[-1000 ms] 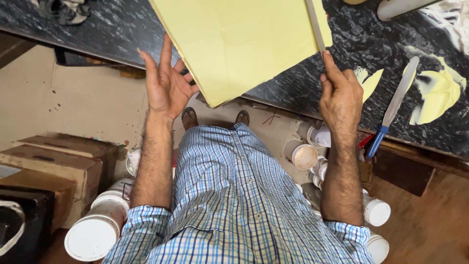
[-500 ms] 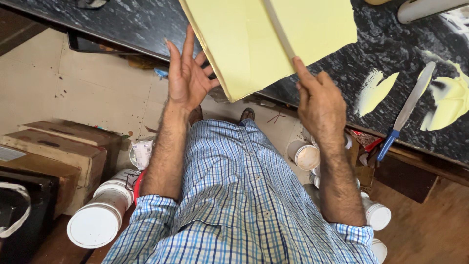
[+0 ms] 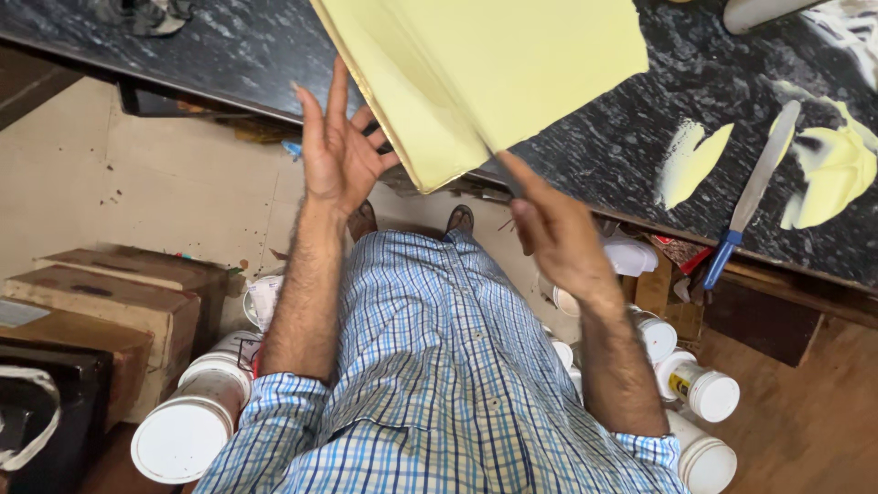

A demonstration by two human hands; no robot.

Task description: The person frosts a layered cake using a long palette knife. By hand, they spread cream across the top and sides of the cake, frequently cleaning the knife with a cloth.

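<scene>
Table (image 3: 229,55) of black speckled stone lies above both your hands and carries everything. On it, between and above your hands, sits the big pale yellow board (image 3: 512,73), tilted, with its near corner hanging over the table edge; I judge it is kept so because your hands steady that corner from both sides. Your left hand (image 3: 340,155) is open wide, the fingers spread and pointing up, and the fingertips lie against the left edge of the board without closing on it. Your right hand (image 3: 558,233) is half open; the index finger reaches up under the lower right edge of the board, and it grips nothing that I can see, though the exact contact is hidden by the board.

To the right of your right hand, on the table, there are smears of yellow paste (image 3: 828,169), and a long palette knife with blue handle (image 3: 752,197) lies between them, probably put down near the paste it spreads.

Below your hands is the floor, pale tile at the left and brown wood at the right. Cardboard boxes (image 3: 110,306) stand below your left hand, and many white plastic jars (image 3: 187,430) stand near your feet on both sides.
</scene>
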